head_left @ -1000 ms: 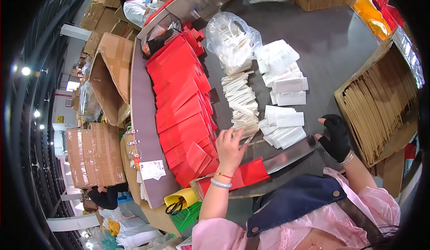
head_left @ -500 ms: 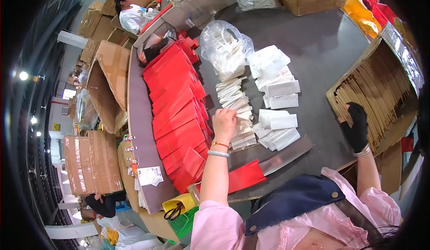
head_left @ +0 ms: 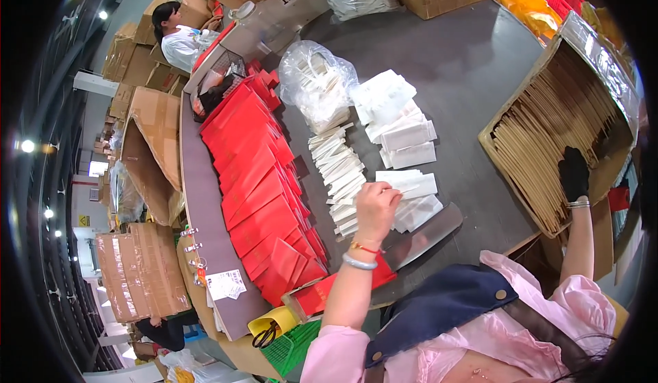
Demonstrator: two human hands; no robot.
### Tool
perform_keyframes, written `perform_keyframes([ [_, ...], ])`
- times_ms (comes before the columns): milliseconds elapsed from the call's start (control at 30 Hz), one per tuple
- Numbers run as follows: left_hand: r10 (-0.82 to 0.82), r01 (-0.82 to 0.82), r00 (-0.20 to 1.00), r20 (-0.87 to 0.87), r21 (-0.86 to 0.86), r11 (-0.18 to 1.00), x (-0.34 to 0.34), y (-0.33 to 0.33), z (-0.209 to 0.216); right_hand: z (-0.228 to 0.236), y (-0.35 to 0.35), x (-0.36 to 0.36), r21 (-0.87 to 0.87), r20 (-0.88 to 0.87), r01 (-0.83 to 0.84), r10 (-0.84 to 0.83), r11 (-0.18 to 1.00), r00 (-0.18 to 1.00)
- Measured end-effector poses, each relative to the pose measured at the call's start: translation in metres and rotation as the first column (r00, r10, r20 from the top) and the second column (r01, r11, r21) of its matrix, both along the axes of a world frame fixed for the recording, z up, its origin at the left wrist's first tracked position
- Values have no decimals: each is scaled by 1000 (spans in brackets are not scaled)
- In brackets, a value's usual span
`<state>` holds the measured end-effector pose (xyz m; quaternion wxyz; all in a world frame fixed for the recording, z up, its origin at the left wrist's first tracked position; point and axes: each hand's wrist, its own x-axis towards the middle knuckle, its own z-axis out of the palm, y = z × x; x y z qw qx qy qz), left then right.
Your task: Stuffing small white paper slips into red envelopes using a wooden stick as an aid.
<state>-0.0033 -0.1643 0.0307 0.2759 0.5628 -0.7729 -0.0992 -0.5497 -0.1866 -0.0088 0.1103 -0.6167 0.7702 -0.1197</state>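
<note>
My left hand [head_left: 377,208], bare, has its fingertips drawn together in a pinch; whatever is between them is too small to make out. It is just over the near end of a row of white paper packets [head_left: 409,136]. Beside it, on the left, runs a row of narrow white slips [head_left: 337,167], partly inside a clear plastic bag [head_left: 317,81]. In a black glove, my right hand [head_left: 574,172] lies with extended fingers against tightly packed brown cardboard sheets [head_left: 548,133], which stand on edge in an open carton [head_left: 488,143].
Overlapping red envelopes [head_left: 257,191] cover the table's left side. Near the front edge lie a red piece [head_left: 322,294] and a grey metal strip [head_left: 432,235]. Scissors [head_left: 266,335] sit in a yellow holder [head_left: 281,320]. Another person [head_left: 179,40] is at the far left.
My left hand has shifted right, from the narrow slips to the white packets. My right hand has moved from the sheets' near-left edge to the right side of the carton. The view has shifted slightly.
</note>
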Motion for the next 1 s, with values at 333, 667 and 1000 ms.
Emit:
perform_keyframes([
  [333,56,-64,994,90,95,993,-19,-6,-13,-3,7,3,-239,-49,192,-210,952,977],
  [667,137,-78,988,-75,527,846,-26,86,23,91,25,211,-251,485,-543,589,801,646],
  [1000,242,-271,961,136,276,922,-6,150,25,23,33,257,-122,126,-861,868,494,480],
])
